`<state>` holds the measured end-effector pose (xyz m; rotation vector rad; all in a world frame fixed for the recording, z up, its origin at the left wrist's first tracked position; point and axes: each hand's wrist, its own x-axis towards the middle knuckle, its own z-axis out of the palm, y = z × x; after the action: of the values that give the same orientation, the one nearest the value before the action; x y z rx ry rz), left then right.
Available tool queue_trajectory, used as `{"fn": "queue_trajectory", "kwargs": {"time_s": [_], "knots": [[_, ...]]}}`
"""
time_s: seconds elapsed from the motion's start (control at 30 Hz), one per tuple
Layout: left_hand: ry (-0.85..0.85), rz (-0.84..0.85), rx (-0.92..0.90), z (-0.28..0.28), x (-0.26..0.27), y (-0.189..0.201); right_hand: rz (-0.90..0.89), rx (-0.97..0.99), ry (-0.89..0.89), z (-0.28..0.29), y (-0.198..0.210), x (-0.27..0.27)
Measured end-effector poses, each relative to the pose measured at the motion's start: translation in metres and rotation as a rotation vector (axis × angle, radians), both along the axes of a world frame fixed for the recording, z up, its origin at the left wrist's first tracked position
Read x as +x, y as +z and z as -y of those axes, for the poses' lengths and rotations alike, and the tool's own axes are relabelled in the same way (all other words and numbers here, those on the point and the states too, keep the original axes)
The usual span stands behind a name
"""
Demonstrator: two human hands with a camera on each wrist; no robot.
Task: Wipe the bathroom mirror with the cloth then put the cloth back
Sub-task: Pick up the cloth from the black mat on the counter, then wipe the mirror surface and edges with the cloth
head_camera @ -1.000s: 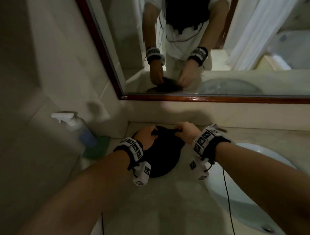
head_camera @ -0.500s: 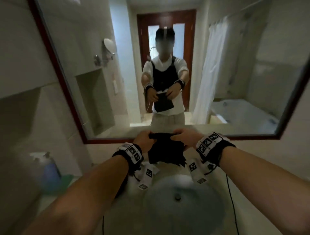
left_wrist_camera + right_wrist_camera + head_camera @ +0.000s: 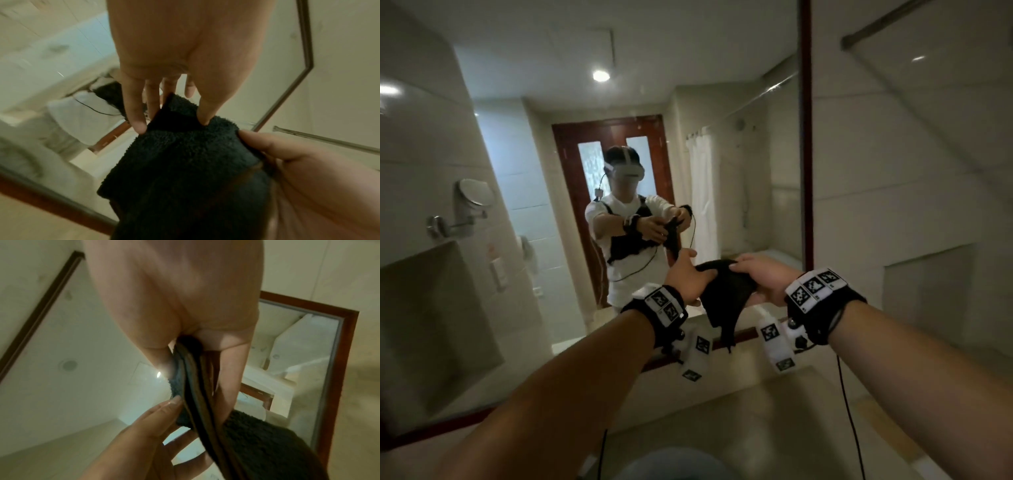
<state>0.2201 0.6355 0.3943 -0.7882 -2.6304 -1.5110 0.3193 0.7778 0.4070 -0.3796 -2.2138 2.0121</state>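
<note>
— Cloth (image 3: 723,295) first: where is it?

— Up in the air between my two hands, in front of the mirror (image 3: 551,192) and not touching the glass. It is dark and fluffy, bunched along its top edge, with a loose corner hanging down toward the counter (image 3: 767,411).

— How is your left hand (image 3: 686,278) holding it?

— My thumb and fingers pinch the cloth's left end. From the left wrist, the fingertips (image 3: 138,125) press into the top fold.

— And the right hand (image 3: 763,278)?

— Its fingers are curled round the right end. From the right wrist, the folded edge runs out between my thumb and fingers.

— What lies beyond the hands?

— The mirror's red-brown frame (image 3: 805,137) runs along the bottom and up the right side, just past the cloth. To its right is a pale tiled wall (image 3: 911,205). In the glass I see my reflection (image 3: 635,236) holding the cloth the same way, a wooden door (image 3: 613,144) behind, a white shower curtain (image 3: 703,192), and a small round mirror (image 3: 474,193) on an arm.
</note>
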Motion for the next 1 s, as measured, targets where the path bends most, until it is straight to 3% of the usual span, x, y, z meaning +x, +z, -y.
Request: {"fn": "queue_trajectory", "kwargs": {"time_s": [0.13, 0.27, 0.43, 0.57, 0.67, 0.8, 0.87, 0.93, 1.0], "knots": [[-0.123, -0.037, 0.044, -0.057, -0.016, 0.029, -0.043, -0.077, -0.109, -0.035, 0.024, -0.006], [-0.192, 0.035, 0.156, -0.1, -0.028, 0.051, -0.07, -0.174, -0.17, -0.07, 0.048, -0.02], [-0.175, -0.076, 0.132, -0.132, -0.035, 0.071, -0.088, -0.335, -0.204, -0.11, 0.067, -0.038], [-0.39, 0.084, 0.118, -0.149, -0.035, 0.088, -0.134, -0.459, -0.139, -0.141, 0.079, -0.055], [-0.485, 0.017, 0.081, -0.169, -0.046, 0.094, -0.177, -0.565, -0.11, -0.169, 0.087, -0.074], [-0.338, -0.248, -0.012, -0.215, -0.068, 0.099, -0.252, -0.674, -0.03, -0.208, 0.097, -0.105], [-0.257, -0.333, 0.028, -0.237, -0.079, 0.106, -0.301, -0.7, 0.054, -0.23, 0.105, -0.119], [-0.211, -0.275, 0.184, -0.253, -0.09, 0.115, -0.331, -0.686, 0.099, -0.249, 0.114, -0.133], [-0.174, -0.193, 0.337, -0.259, -0.099, 0.123, -0.353, -0.547, 0.094, -0.259, 0.12, -0.146]]}}
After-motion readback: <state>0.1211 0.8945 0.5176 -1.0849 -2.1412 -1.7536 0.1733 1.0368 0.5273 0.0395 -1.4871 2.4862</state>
